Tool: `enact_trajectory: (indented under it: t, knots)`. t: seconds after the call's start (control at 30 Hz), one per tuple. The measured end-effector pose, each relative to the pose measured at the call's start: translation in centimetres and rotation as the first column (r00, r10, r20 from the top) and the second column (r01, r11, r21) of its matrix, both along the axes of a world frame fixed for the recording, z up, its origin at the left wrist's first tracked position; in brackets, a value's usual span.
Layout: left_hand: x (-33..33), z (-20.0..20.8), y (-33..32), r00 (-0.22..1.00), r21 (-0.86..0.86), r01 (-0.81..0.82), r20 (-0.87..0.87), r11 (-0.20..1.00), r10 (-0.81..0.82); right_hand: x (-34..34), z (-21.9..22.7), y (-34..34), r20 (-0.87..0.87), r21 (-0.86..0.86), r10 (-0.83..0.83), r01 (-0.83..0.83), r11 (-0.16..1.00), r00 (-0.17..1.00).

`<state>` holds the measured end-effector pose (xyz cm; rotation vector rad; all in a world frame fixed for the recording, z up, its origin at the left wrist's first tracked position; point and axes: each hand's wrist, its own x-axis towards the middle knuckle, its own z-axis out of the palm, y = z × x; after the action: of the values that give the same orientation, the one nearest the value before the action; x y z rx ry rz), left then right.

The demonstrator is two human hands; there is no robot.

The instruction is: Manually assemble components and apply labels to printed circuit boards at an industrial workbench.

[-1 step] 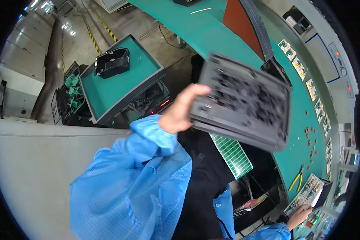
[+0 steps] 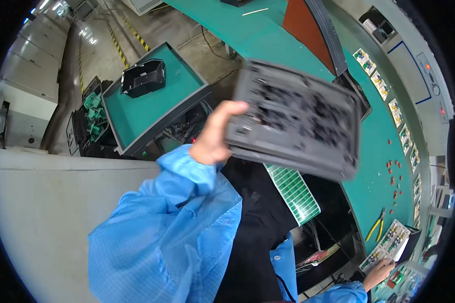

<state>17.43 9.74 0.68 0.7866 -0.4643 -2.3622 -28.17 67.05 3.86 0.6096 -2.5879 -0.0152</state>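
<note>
Left hand (image 2: 215,134) pinches a grey tray (image 2: 296,121), long axis running rightward from that hand. Right hand (image 2: 379,273): grip unclear.

Bright light, motion-blurred gray tray (image 2: 296,120)

Green bench (image 2: 371,136) with small red pieces (image 2: 393,181) and yellow-handled pliers (image 2: 380,222)

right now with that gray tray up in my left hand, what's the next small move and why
I'd probably bring the right hand over from the circuit board to steady the gray tray, since only the left hand grips it, by one edge, and its far end seems unsupported.
</note>
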Motion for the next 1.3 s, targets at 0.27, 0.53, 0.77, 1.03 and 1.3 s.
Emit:
enact_trajectory:
  t: [0.27, 0.53, 0.77, 1.03, 1.3]
  knots:
    - [16.3, -6.0, -10.6, 0.856, -0.416, -0.442, 0.068, 0.795, 0.512, -2.5, -1.3, 0.7, -0.041, 0.067, -0.042, 0.045, 0.997, 0.998]
    - [30.9, -10.5, -11.1, 0.720, -0.331, -0.535, 0.303, 0.777, 0.625, 3.3, 1.0, -5.5, -0.242, 0.080, 0.001, 0.019, 0.997, 0.970]
    - [31.2, -11.2, -8.6, 0.584, -0.205, -0.594, 0.554, 0.778, 0.593, 3.9, 1.0, -5.9, -0.221, -0.059, -0.056, 0.044, 0.997, 0.974]
    - [35.2, -13.1, -12.0, 0.588, -0.078, -0.648, 0.581, 0.757, 0.563, -0.1, -2.3, 0.7, -0.005, -0.134, -0.102, 0.100, 0.986, 0.995]
    - [40.4, 2.7, -26.3, -0.286, 0.250, 0.573, 0.953, 0.781, -0.095, 1.5, -2.3, -3.7, 0.230, -0.373, -0.046, 0.132, 0.918, 0.972]
